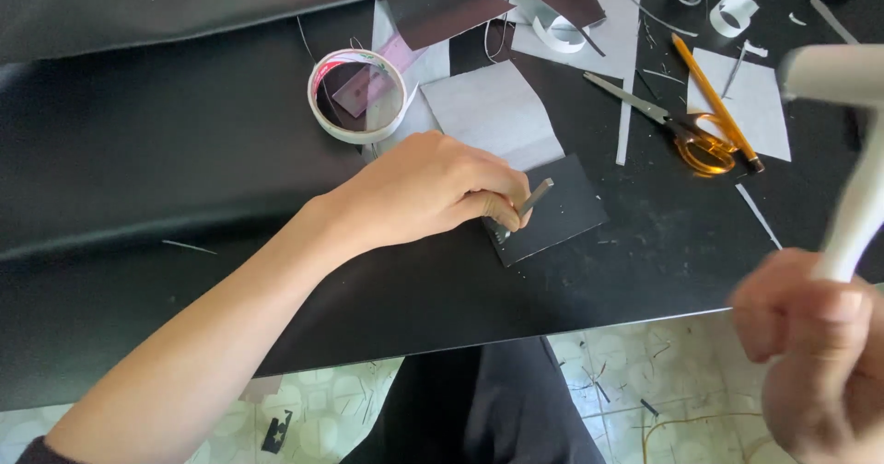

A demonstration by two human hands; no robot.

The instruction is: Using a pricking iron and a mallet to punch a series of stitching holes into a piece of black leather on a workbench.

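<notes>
Leather square (552, 208) lies on the desk (184, 151) just below the tape roll (357, 96); my left grip (433, 188) pinches a metal punch (527, 203) upright on it, my right grip (810, 335) wraps a raised mallet (852, 142). Few holes show; most edge remains unpunched.

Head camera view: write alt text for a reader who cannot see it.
The left hand holds a metal punch on a dark square piece on a black table. The blurred right hand raises a white mallet; scissors lie nearby.
</notes>
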